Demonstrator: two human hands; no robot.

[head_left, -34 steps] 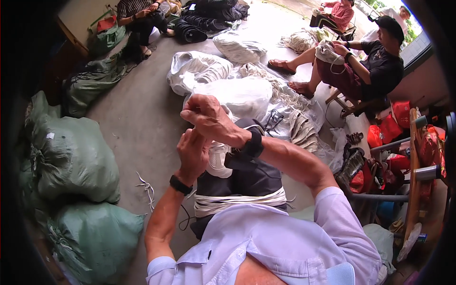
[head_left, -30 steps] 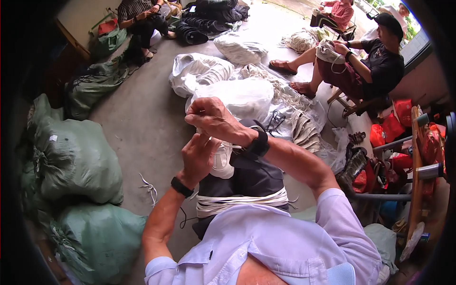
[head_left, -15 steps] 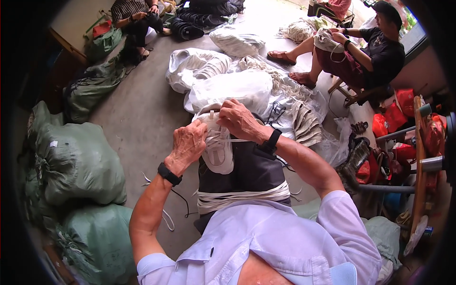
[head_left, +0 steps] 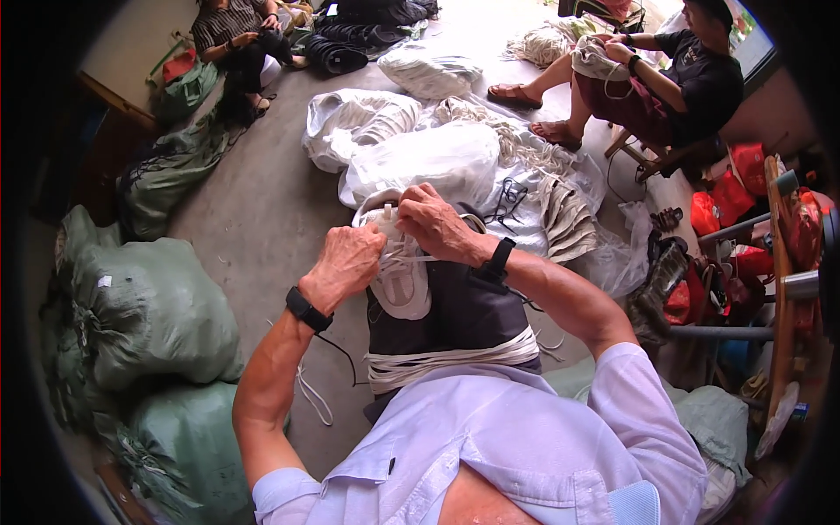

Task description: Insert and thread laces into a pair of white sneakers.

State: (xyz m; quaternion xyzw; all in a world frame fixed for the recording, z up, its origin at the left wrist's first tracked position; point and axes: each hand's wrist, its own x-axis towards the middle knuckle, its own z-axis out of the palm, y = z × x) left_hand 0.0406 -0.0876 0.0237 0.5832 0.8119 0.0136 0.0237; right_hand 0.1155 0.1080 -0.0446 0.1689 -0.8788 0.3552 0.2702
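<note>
A white shoe upper (head_left: 401, 282) rests on my lap over dark trousers. My left hand (head_left: 348, 262) grips its left side and a white lace. My right hand (head_left: 435, 222) pinches the lace at the top of the upper, fingers closed on it. A bundle of white laces (head_left: 446, 360) lies across my thighs. Both wrists wear black bands.
Green sacks (head_left: 144, 306) are stacked at my left. White bags and piles of shoe uppers (head_left: 455, 153) lie on the concrete floor ahead. A seated person (head_left: 647, 74) works at the far right, another person (head_left: 241, 31) at the far left. Red items and metal racks (head_left: 770, 227) stand at the right.
Both hands came down from chest height to the shoe upper on my lap. The left hand moved from under the right hand to the upper's left side.
</note>
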